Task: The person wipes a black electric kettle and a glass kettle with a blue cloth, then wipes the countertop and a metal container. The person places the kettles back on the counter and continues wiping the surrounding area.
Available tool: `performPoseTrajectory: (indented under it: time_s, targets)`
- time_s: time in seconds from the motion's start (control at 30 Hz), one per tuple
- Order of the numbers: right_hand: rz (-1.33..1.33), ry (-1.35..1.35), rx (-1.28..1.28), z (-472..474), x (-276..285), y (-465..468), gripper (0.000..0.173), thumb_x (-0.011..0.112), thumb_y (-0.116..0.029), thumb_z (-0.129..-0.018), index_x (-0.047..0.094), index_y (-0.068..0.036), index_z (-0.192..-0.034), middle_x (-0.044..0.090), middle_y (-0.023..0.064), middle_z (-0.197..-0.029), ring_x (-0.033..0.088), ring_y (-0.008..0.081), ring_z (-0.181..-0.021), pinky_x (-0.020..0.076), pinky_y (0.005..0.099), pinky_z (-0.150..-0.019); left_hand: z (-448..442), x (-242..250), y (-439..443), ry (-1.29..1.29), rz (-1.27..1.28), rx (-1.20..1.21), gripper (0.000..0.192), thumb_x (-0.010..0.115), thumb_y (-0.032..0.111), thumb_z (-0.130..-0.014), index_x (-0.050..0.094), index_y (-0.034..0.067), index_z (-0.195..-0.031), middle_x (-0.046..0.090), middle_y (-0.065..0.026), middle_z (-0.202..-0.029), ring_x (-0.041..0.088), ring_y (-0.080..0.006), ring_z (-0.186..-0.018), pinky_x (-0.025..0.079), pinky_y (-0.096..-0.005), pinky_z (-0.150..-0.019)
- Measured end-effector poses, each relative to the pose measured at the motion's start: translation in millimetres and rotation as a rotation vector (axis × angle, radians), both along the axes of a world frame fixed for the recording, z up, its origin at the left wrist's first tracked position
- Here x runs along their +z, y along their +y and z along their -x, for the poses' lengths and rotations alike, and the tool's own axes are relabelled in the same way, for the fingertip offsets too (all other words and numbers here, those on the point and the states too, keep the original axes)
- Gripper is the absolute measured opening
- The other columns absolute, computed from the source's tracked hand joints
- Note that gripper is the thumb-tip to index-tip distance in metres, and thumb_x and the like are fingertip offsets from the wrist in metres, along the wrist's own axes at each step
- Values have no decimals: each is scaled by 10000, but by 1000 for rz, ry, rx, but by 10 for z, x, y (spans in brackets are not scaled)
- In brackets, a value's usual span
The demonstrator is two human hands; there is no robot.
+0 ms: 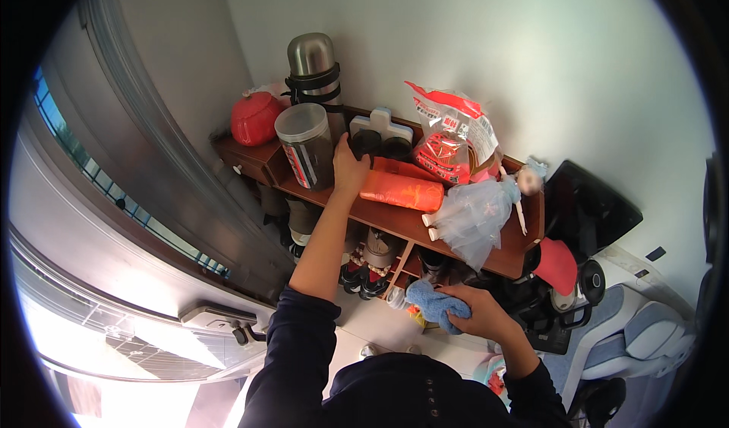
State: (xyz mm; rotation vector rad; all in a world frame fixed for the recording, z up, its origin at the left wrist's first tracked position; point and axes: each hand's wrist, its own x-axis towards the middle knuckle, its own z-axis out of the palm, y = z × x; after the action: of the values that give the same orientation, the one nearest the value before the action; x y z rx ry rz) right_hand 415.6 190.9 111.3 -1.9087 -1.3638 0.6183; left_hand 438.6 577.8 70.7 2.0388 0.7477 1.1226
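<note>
My left hand (348, 167) reaches onto the brown wooden shoe cabinet (393, 223). It lies between a clear-lidded plastic jar (304, 146) and an orange-red packet (402, 190). Its index finger and thumb are spread before a dark round container (365, 141); whether it grips anything is hidden. In my right hand (481, 312) is a bunched blue cloth (437, 305), held in front of the cabinet's lower shelves. A doll in a pale tulle dress (475, 214) lies on the cabinet top, right of the packet.
A steel vacuum flask (312, 63) and a red lidded pot (255, 118) stand at the back left. A clear snack bag (453, 137) leans near the wall. Shoes (364, 280) fill the lower shelves. A metal door (171, 160) is at left, a blue-grey padded seat (609, 337) at right.
</note>
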Motion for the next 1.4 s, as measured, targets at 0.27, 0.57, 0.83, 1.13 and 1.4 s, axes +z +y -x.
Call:
performPoseTrajectory:
  time_s: [0.27,0.57,0.83,1.13,1.4]
  targets:
    - [9,81,-93,30,-14,-258,492,668,-71,-716,597,-51,-1202,645,169,-1059,646,325,-896,511,344,-803,-357,-208,323,125,159,-117,920,838,241,-563,379,-64,-1301,556,-262,-1214,547,-364,-1154,439,-403,-984]
    - [-49,53,-79,-20,-95,-303,485,665,-67,-712,601,-51,-1193,651,170,-1047,650,321,-902,511,339,-813,-199,60,180,-33,-20,-112,799,827,228,-625,419,-58,-1249,526,-248,-1212,527,-379,-1134,430,-402,-979]
    - [-208,243,-158,-106,63,-121,391,658,-70,-776,599,-7,-1158,662,105,-978,628,178,-863,489,292,-806,406,737,-517,-250,-2,-250,759,821,139,-688,373,-25,-1279,551,-166,-1181,566,-224,-1092,457,-319,-949]
    - [-640,283,-275,-215,1015,220,559,641,-205,-858,399,28,-1306,573,106,-1117,579,157,-985,467,306,-865,1182,804,-1700,-96,149,-454,789,842,217,-611,426,-44,-1228,608,-185,-1109,624,-235,-1033,492,-346,-914]
    - [-31,46,85,-146,966,916,395,720,-300,-821,619,43,-990,651,114,-769,633,198,-706,498,330,-677,1276,391,-1809,21,-439,-219,670,757,149,-559,502,-49,-1146,583,-168,-952,539,-346,-901,473,-423,-785]
